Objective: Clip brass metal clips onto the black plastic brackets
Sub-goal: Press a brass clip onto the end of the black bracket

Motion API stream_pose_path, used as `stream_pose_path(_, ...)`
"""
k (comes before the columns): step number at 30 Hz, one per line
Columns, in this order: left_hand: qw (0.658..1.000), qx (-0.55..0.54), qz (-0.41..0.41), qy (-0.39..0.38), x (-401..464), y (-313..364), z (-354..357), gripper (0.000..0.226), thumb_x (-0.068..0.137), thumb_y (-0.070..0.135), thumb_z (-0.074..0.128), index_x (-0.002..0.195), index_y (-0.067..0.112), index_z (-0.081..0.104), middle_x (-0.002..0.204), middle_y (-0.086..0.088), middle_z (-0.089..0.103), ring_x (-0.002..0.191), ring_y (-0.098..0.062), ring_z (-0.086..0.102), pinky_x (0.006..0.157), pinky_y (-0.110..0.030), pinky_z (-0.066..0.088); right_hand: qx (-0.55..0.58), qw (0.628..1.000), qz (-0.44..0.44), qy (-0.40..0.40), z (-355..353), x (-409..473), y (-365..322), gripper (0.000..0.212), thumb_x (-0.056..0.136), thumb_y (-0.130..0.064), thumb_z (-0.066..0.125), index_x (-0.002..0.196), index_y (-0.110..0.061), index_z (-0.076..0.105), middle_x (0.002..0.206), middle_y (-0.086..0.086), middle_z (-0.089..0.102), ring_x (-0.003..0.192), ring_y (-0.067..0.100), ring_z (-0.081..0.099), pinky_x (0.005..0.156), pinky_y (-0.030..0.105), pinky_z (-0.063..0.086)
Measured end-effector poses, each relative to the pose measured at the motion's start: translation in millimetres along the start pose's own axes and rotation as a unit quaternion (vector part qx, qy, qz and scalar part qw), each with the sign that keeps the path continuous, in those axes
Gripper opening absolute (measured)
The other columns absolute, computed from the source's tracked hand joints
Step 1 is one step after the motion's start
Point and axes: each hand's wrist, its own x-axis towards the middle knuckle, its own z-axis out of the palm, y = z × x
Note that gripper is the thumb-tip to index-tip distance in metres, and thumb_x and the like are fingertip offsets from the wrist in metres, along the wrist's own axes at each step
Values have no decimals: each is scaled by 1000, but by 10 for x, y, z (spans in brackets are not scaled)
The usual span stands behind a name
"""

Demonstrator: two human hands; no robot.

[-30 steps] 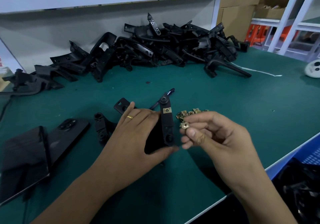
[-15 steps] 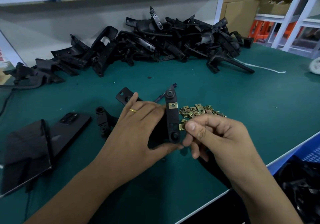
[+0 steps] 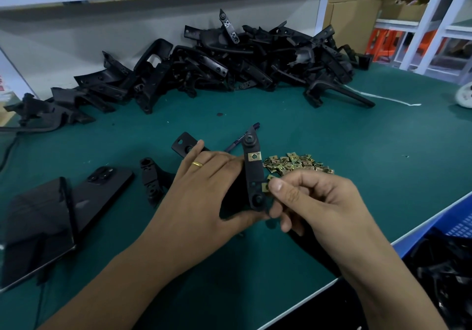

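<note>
Right hand (image 3: 314, 202) pinching one brass clip (image 3: 265, 187) against the bracket (image 3: 254, 176) that the left hand (image 3: 209, 191) grips upright mid-table, one clip already on it (image 3: 255, 156), loose clip heap (image 3: 297, 164) at 2 o'clock, bracket pile (image 3: 229, 66) at 12.

Head view, looking down, near green table (image 3: 357, 150)

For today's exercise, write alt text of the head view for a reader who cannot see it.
A left hand holds a black bracket upright over a green table while the right hand pinches a brass clip against its edge; another clip already sits higher up. Loose clips lie just behind, and a pile of brackets farther back.
</note>
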Motion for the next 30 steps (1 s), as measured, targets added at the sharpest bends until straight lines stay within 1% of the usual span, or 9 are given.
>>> stream_pose_path(4,1000,4,0,-12,2,5,7,72,89,74,52,131,17,62,120,11,62,123,-11,53,125,-50,24,-5,1000,-2,-6,-9,3,12,26,89,-30,71,73,-8,71,63,7,70,49,10,57,45,19,42)
stream_pose_path(9,999,-8,17,-34,-5,-11,-1,72,88,73,55,136,19,60,126,12,59,128,-11,50,126,-49,22,-27,999,-5,-24,-55,-15,5,23,89,-29,73,75,-12,72,66,9,71,53,13,58,48,21,43)
stream_pose_path(14,996,52,45,-55,-22,4,22,78,88,68,53,137,8,60,126,1,62,128,-18,51,123,-56,26,-44,999,-6,-29,-19,-19,21,22,88,-26,75,71,-12,73,64,10,71,51,15,59,48,17,42)
stream_pose_path(18,998,-31,23,-39,-20,25,42,73,91,68,53,142,16,57,127,9,59,131,-13,49,127,-51,19,-4,999,-13,-50,-26,-11,15,23,93,-24,70,74,-10,72,66,11,70,56,15,61,50,21,46)
stream_pose_path(21,998,-52,21,-24,-9,32,47,73,91,68,54,143,18,57,128,12,58,133,-9,47,127,-49,18,38,997,-5,-74,-78,-9,17,20,95,-19,67,81,-7,74,69,13,68,59,16,61,53,22,47)
stream_pose_path(24,999,-33,33,-27,-7,23,31,74,92,70,53,142,16,57,128,10,58,133,-10,48,127,-50,20,32,996,4,-78,-79,7,5,14,88,-20,69,81,-11,76,68,11,68,58,17,61,50,22,48)
stream_pose_path(27,999,-13,42,-26,-25,-16,12,77,91,72,54,142,14,57,126,10,58,131,-12,49,126,-51,23,13,998,-5,-57,-29,21,17,12,82,-25,73,78,-14,76,68,6,66,55,17,60,46,23,46)
stream_pose_path(29,999,-15,30,-17,-17,-12,12,77,91,73,52,141,15,56,125,10,57,128,-12,49,125,-51,24,4,998,-18,-53,-1,28,38,17,91,-26,70,81,-12,73,68,7,64,56,18,58,47,24,45)
stream_pose_path(30,999,-21,21,-17,-4,3,20,76,92,74,50,141,16,56,124,10,57,127,-12,50,126,-49,23,-2,998,-22,-53,8,28,49,22,97,-29,68,83,-13,71,67,7,62,56,18,57,48,25,45)
